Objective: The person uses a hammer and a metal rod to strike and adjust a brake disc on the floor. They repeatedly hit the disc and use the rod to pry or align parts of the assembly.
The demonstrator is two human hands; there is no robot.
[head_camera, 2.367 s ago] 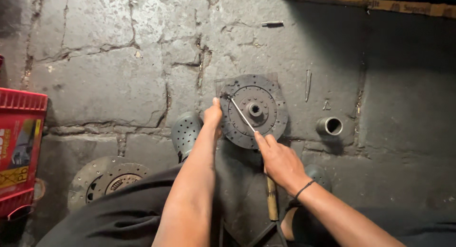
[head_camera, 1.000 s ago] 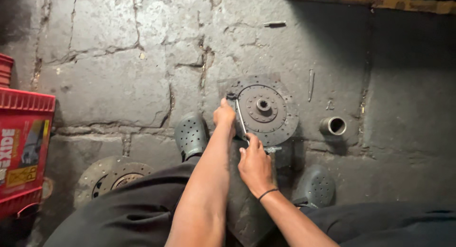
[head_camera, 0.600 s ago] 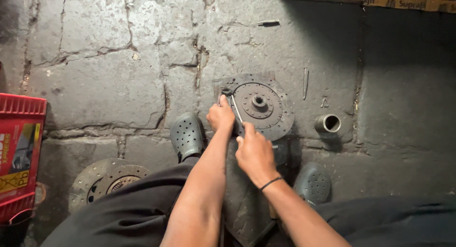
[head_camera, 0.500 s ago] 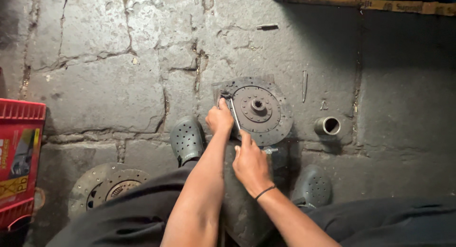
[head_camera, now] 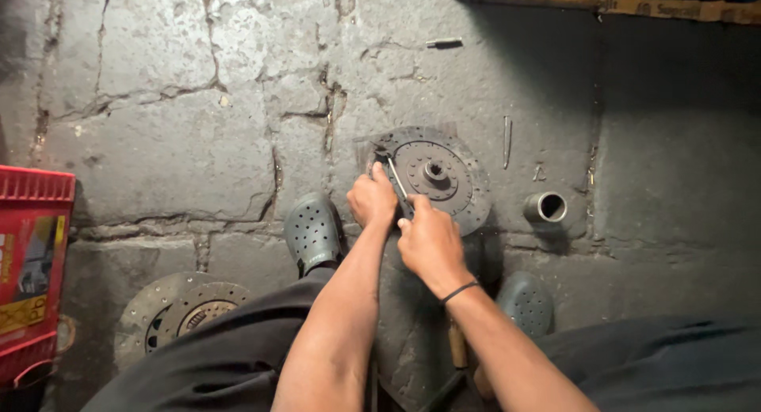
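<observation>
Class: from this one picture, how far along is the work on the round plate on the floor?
Done: the clutch disc lies flat on the stone floor. In hand: left hand steadies its rim; right hand holds a thin metal tool against it. Left: a second disc lies untouched.

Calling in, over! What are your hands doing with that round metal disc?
Left hand pressing disc edge. Right hand gripping thin metal tool laid on disc. Short metal tube beside disc, apart; nothing blocking.
</observation>
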